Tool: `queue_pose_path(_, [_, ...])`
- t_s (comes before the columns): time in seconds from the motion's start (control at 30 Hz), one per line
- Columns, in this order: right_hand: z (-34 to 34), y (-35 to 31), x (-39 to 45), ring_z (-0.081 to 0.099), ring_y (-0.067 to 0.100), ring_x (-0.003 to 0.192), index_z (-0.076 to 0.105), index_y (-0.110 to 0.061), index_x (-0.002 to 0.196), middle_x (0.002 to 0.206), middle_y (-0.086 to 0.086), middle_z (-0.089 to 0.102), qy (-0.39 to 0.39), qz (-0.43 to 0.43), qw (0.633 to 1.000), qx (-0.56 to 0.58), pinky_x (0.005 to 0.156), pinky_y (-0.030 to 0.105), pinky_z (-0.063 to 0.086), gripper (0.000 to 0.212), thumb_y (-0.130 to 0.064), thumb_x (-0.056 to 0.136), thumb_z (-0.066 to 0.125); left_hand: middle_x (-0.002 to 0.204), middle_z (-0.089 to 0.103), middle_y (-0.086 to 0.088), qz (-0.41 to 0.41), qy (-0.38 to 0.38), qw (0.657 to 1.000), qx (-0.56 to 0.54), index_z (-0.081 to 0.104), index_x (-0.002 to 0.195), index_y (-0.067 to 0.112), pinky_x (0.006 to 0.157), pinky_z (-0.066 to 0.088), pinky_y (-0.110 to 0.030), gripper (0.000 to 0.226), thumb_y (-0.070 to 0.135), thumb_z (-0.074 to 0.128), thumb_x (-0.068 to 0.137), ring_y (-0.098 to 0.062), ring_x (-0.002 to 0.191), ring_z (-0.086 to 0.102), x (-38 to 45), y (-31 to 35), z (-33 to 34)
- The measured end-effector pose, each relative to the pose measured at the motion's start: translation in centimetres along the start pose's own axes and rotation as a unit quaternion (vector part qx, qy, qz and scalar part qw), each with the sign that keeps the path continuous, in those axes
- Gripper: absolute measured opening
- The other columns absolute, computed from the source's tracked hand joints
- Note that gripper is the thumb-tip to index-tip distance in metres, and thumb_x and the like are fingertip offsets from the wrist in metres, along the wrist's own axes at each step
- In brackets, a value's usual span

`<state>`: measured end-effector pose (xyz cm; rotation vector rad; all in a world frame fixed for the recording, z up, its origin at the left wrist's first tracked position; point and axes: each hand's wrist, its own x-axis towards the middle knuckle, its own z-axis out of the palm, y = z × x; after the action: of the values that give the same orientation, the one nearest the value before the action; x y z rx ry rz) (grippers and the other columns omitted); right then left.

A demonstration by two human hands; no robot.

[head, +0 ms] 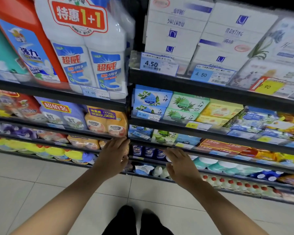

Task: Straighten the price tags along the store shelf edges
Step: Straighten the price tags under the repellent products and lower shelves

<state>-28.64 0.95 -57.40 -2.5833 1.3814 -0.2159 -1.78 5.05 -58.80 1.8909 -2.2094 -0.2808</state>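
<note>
Fingers straight and loosely spread, neither hand holding anything: the left hand (pixel 115 154) reaches to the dark metal shelf edge (pixel 85 133) just below the orange refill pouches (pixel 107 122), at its right end by the upright, while the right hand (pixel 180 164) hovers palm-down by the left end of the neighbouring lower shelf edge (pixel 227 156). The task's small paper price tags sit in the rails along these edges, among them a blue-and-white 4.50 tag (pixel 157 64) that looks tilted on the top right shelf and a white 12.50 tag (pixel 95 94) below the white cleaner bottles (pixel 90 53). Tags near the hands are too blurred to read. To do the step well, each tag probably wants a flat fingertip press and a level slide along its rail, without nudging the stock behind.
</note>
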Motion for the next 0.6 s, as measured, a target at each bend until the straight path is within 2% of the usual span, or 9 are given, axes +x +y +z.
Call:
queue_pose_path(0.1, [-1.0, -0.9, 1.5, 0.053, 0.028, 0.112, 0.059, -0.008, 0.12, 0.122, 0.011, 0.059, 0.073, -0.052, 0.996, 0.015, 0.096, 0.04, 0.044, 0.038, -0.017, 0.084, 0.048, 0.133, 0.05, -0.011, 0.015, 0.037, 0.999, -0.005, 0.051, 0.132, 0.006, 0.101, 0.042, -0.043, 0.055, 0.029, 0.049, 0.082, -0.028, 0.122, 0.047, 0.6, 1.1, -1.0])
queue_pose_path(0.2, [-2.4, -1.6, 3.4, 0.044, 0.03, 0.122, 0.059, -0.006, 0.12, 0.131, 0.014, 0.052, 0.134, -0.087, 0.987, 0.011, 0.102, 0.039, 0.034, 0.037, -0.018, 0.088, 0.045, 0.143, 0.042, -0.013, 0.048, 0.082, 0.995, -0.002, 0.045, 0.137, 0.002, 0.108, 0.033, -0.042, 0.058, 0.024, 0.052, 0.084, -0.028, 0.132, 0.038, 1.9, 2.1, -2.7])
queue_pose_path(0.33, [-4.1, -1.6, 5.8, 0.042, 0.032, 0.126, 0.058, -0.005, 0.119, 0.135, 0.016, 0.049, 0.142, -0.084, 0.986, -0.008, 0.105, 0.043, 0.033, 0.037, -0.016, 0.083, 0.052, 0.15, 0.033, -0.015, 0.078, 0.105, 0.991, 0.037, 0.037, 0.142, -0.001, 0.112, 0.026, -0.044, 0.064, 0.021, 0.055, 0.084, -0.028, 0.138, 0.03, 4.4, 2.7, -4.6])
queue_pose_path(0.4, [-4.6, -1.7, 6.6, 0.046, 0.033, 0.122, 0.059, -0.005, 0.114, 0.132, 0.017, 0.051, 0.148, -0.09, 0.985, -0.015, 0.104, 0.045, 0.036, 0.036, -0.01, 0.079, 0.059, 0.149, 0.035, -0.014, 0.072, 0.102, 0.991, 0.05, 0.037, 0.142, 0.0, 0.112, 0.024, -0.043, 0.065, 0.022, 0.053, 0.082, -0.027, 0.138, 0.029, 5.3, 2.8, -5.1])
queue_pose_path(0.6, [-5.3, -2.4, 6.9, 0.047, 0.03, 0.121, 0.061, -0.009, 0.109, 0.128, 0.013, 0.055, 0.149, -0.1, 0.982, -0.054, 0.105, 0.041, 0.031, 0.03, -0.015, 0.08, 0.059, 0.143, 0.043, -0.014, 0.079, 0.119, 0.987, 0.076, 0.042, 0.139, 0.0, 0.107, 0.027, -0.042, 0.063, 0.021, 0.055, 0.082, -0.026, 0.132, 0.036, 5.9, 2.5, -5.0])
